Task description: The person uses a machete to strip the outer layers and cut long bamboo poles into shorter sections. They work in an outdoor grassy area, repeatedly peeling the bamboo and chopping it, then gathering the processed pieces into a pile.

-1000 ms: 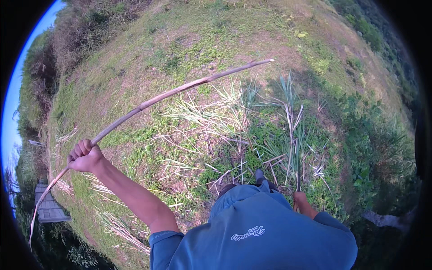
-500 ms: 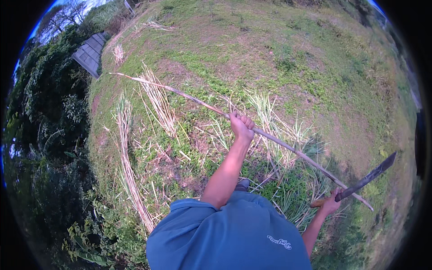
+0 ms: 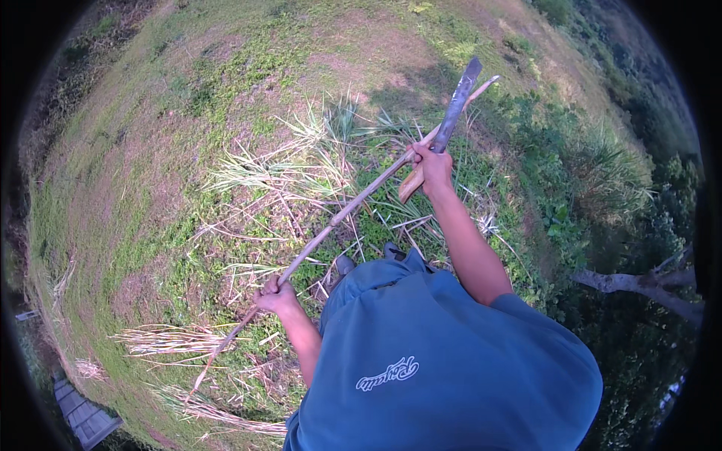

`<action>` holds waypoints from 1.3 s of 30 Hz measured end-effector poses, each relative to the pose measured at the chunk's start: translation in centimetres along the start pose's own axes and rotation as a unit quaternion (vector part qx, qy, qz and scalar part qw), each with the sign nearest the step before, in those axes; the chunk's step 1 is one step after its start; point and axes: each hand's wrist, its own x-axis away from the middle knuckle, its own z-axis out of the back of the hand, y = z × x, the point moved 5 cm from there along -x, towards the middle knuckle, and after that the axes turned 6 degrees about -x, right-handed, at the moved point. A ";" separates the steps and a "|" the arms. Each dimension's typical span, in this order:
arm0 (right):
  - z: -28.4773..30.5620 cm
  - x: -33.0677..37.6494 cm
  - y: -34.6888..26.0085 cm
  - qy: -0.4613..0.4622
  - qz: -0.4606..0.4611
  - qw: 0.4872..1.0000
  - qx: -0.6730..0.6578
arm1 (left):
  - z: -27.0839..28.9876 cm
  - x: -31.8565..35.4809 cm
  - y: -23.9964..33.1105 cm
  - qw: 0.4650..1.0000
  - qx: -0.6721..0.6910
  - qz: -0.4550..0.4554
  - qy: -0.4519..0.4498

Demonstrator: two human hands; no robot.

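A long, thin cane stalk (image 3: pixel 347 209) slants across in front of me, from low on the left up to the far right. My left hand (image 3: pixel 277 295) is wrapped round it toward its lower part. Farther up, my right hand (image 3: pixel 434 167) grips the wooden handle of a machete (image 3: pixel 456 107) and also touches the stalk. The machete's dark blade points up and away, beside the stalk's far end. Which fingers of my right hand bear on the stalk I cannot make out.
Cut green leaves (image 3: pixel 323 135) and loose stalks litter the grass before my feet. Two bundles of stalks, one bundle (image 3: pixel 177 340) above another bundle (image 3: pixel 233 421), lie at the lower left. Past them is a grey slatted panel (image 3: pixel 84 415). Bushes and a tree branch (image 3: pixel 632 284) stand at the right.
My view has swung to the right. My right hand has come up and forward with the machete, now against the stalk. My left hand still holds the stalk, now lower on the left.
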 end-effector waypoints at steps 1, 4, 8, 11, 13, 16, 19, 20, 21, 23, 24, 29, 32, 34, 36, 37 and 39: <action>0.1 0.0 1.2 -0.009 -0.019 1.000 0.018 | 0.3 -0.1 0.6 1.000 0.011 0.003 0.010; 0.5 1.6 4.2 -0.003 -0.075 0.988 0.132 | 3.2 -2.9 4.9 0.990 -0.053 -0.079 0.103; 4.2 4.9 4.6 0.049 -0.089 0.984 0.147 | 2.9 -7.0 11.9 0.953 -0.073 -0.174 0.238; 9.4 7.4 4.6 0.106 -0.099 0.960 0.239 | 6.1 -16.3 18.1 0.936 -0.054 -0.202 0.282; 14.7 8.2 5.2 0.141 -0.096 0.950 0.260 | 6.7 -19.8 19.4 0.928 -0.062 -0.217 0.297; 20.4 13.0 4.2 0.244 -0.132 0.932 0.233 | 5.8 -22.7 18.7 0.924 -0.100 -0.215 0.300; 26.4 17.2 4.0 0.306 -0.198 0.902 0.231 | 5.2 -23.5 18.0 0.924 -0.117 -0.203 0.303; 29.8 18.5 5.1 0.327 -0.217 0.897 0.205 | 5.0 -23.8 17.7 0.925 -0.122 -0.196 0.302; 32.7 19.3 6.0 0.344 -0.235 0.891 0.181 | 5.0 -23.9 17.4 0.926 -0.120 -0.189 0.302; 34.5 23.0 7.3 0.380 -0.261 0.861 0.213 | 5.2 -24.3 17.3 0.929 -0.115 -0.185 0.300; 36.6 25.2 8.7 0.397 -0.280 0.845 0.222 | 5.1 -24.6 17.4 0.929 -0.118 -0.183 0.299; 41.6 33.0 15.0 0.398 -0.374 0.806 0.227 | 5.4 -25.4 16.8 0.931 -0.088 -0.180 0.305; 40.6 35.9 17.3 0.356 -0.419 0.797 0.251 | 2.6 -24.5 13.9 0.939 -0.084 -0.161 0.293; 39.4 36.0 18.0 0.350 -0.409 0.788 0.300 | 1.0 -21.9 12.1 0.941 -0.090 -0.152 0.288; 36.8 33.2 18.0 0.360 -0.349 0.796 0.338 | -0.4 -20.0 11.0 0.941 -0.108 -0.141 0.288; 35.2 32.2 17.5 0.374 -0.291 0.815 0.333 | -1.4 -18.0 10.0 0.942 -0.115 -0.123 0.290; 29.9 26.1 14.3 0.356 -0.150 0.873 0.298 | -2.2 -16.4 8.1 0.941 -0.114 -0.089 0.305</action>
